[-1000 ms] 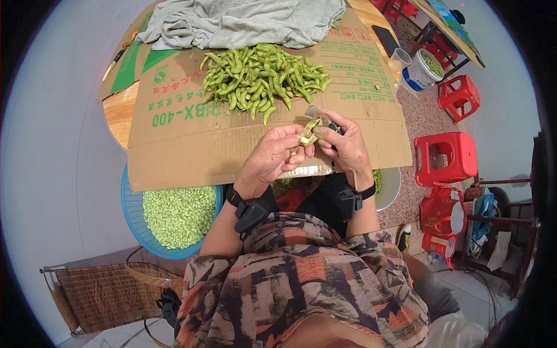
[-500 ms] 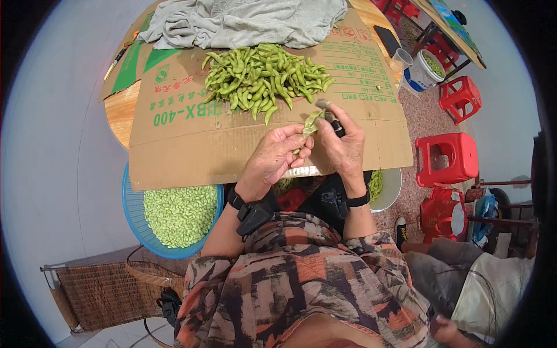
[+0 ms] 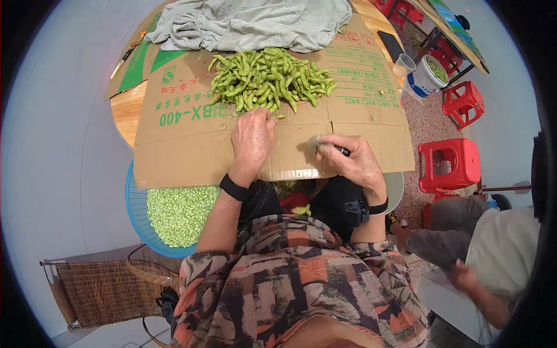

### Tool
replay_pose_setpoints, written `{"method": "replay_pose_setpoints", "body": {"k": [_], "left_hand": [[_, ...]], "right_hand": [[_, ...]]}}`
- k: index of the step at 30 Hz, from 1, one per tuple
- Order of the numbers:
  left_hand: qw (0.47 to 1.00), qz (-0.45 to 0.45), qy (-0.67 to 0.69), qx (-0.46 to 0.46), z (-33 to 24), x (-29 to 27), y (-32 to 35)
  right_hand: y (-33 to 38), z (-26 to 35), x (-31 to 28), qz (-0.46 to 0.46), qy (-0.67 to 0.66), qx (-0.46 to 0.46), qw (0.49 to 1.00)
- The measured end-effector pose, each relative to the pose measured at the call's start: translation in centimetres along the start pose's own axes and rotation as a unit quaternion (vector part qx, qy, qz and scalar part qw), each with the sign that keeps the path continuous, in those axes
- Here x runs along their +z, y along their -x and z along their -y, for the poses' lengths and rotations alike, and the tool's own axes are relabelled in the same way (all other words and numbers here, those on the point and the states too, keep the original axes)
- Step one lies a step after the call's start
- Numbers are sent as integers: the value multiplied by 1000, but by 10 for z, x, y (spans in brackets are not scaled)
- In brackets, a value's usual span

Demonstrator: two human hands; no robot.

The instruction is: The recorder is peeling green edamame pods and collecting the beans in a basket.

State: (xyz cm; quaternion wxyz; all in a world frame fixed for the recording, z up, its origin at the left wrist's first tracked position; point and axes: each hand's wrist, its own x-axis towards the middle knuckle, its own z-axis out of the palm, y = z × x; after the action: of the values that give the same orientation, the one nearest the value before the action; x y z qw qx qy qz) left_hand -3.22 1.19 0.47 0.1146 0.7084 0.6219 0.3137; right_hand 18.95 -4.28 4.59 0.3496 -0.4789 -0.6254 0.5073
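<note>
Green shelled beans fill the blue basket (image 3: pixel 134 200) at my left knee. My left hand (image 3: pixel 253 139) lies palm-down on the cardboard sheet (image 3: pixel 191 145), fingers loosely curled at the near edge of the pod pile (image 3: pixel 270 78), touching one pod, not yet grasping. A careless pull could scatter pods off the sheet. My right hand (image 3: pixel 354 162) grips what seems to be a small blade, which could nick my fingers.

Pods (image 3: pixel 268 78) lie on the cardboard (image 3: pixel 191 145) (cloth (image 3: pixel 249 23) behind them); basin (image 3: pixel 139 214) below-left, stools (image 3: pixel 449 162) right.
</note>
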Motion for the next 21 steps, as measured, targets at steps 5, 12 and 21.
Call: {"method": "replay_pose_setpoints", "body": {"k": [5,12,21], "left_hand": [[936,113,325,-68,-8,-3,5],[780,203,547,-224,-17,8,22],[949,-32,312,-30,-31,21,40]], "right_hand": [[-18,-11,23,-123,-169,49,977],[-25,-10,35,-57,-297,67,951],[-26,-12,38,-61,-312,64,946]]}}
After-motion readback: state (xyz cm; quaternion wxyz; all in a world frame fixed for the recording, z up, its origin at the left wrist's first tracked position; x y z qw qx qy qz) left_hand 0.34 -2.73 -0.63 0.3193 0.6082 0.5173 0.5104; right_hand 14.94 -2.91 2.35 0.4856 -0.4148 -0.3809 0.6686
